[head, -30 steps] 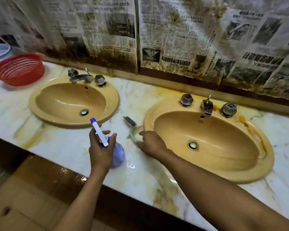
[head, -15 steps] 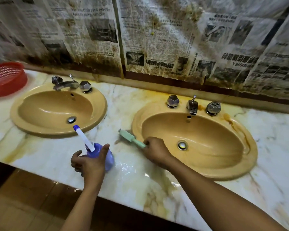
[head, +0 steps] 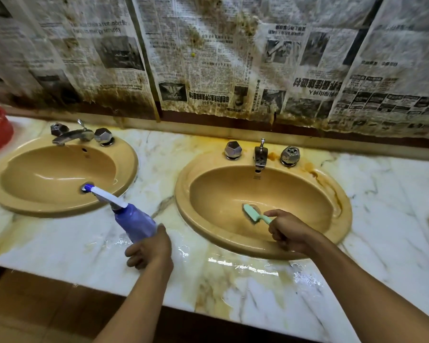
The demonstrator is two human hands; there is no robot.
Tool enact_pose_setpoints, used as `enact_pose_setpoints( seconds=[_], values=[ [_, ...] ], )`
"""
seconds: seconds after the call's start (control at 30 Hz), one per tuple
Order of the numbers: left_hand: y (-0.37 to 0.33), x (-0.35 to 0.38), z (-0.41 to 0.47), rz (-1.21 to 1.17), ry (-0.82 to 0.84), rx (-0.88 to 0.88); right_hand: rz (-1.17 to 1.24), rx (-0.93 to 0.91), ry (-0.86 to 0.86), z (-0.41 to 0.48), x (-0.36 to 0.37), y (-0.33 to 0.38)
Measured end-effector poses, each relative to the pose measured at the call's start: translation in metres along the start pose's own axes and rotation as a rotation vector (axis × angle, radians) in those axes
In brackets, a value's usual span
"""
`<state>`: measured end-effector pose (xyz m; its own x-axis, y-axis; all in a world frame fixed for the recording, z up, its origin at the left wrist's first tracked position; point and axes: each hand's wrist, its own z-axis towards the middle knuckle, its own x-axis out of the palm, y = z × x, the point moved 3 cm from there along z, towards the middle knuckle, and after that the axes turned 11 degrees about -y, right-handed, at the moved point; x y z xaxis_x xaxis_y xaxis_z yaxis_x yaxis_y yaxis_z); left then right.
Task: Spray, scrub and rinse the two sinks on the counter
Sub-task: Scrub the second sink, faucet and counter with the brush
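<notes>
The brush (head: 252,213) has been carried off the desk (head: 233,280) and into the bowl of the right sink (head: 342,219). Half a second earlier its head lay over the marble just left of that sink's rim. Now its bristled head is set low in the bowl, over the spot where the drain was seen before. Its green handle is clamped in the curled fingers of the right hand (head: 289,233), which hangs over the near rim. The spray bottle (head: 134,221), upright on the desk a moment ago, has been tipped over towards the left sink (head: 47,174), so that its white nozzle is seen in line with that sink's drain. Its lower end is gripped by the left hand (head: 150,251); whether the base touches the desk cannot be told. From this it is judged that spraying of the right sink has been finished and scrubbing is being started there. The tap (head: 260,154) shows no running water, so rinsing is taken as not yet begun. Orange-brown staining (head: 332,189) is seen on the far right rim, so that part is likely to need scrubbing too.
</notes>
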<state>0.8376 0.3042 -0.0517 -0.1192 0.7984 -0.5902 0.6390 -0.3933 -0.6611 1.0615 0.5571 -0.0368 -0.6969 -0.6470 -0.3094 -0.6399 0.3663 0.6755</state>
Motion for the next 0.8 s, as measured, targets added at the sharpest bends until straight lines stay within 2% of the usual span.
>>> enact_pose_setpoints(
  seconds=[0.07,0.13,0.23,0.27,0.33,0.47,0.57,0.7,0.73,0.8],
  values=[
    [0.009,0.011,-0.006,0.094,0.019,0.138,-0.005,0.039,-0.006,0.004,-0.010,-0.008],
    [0.011,0.026,-0.007,0.175,0.110,0.426,-0.103,0.009,-0.066,0.009,-0.022,-0.009],
    [0.004,0.038,-0.007,0.227,0.207,0.845,-0.534,-0.285,-0.249,0.024,-0.038,-0.003],
    [0.000,0.041,-0.005,0.270,0.222,0.976,-0.672,-0.374,-0.260,0.029,-0.039,0.000],
    [-0.008,0.052,0.008,0.343,0.283,1.126,-0.926,-0.427,-0.186,0.041,-0.040,0.003],
    [-0.027,0.068,0.043,0.529,0.366,1.283,-1.418,-0.385,0.044,0.065,-0.036,-0.003],
    [-0.035,0.071,0.052,0.592,0.345,1.361,-1.424,-0.360,0.090,0.092,-0.032,-0.005],
    [-0.042,0.080,0.065,0.621,0.191,1.238,-1.463,-0.535,-0.148,0.125,-0.029,0.008],
    [-0.044,0.082,0.068,0.647,0.157,1.213,-1.474,-0.555,-0.153,0.126,-0.026,0.007],
    [-0.047,0.090,0.076,0.702,0.137,1.202,-1.501,-0.600,-0.017,0.123,-0.011,-0.004]
  ],
)
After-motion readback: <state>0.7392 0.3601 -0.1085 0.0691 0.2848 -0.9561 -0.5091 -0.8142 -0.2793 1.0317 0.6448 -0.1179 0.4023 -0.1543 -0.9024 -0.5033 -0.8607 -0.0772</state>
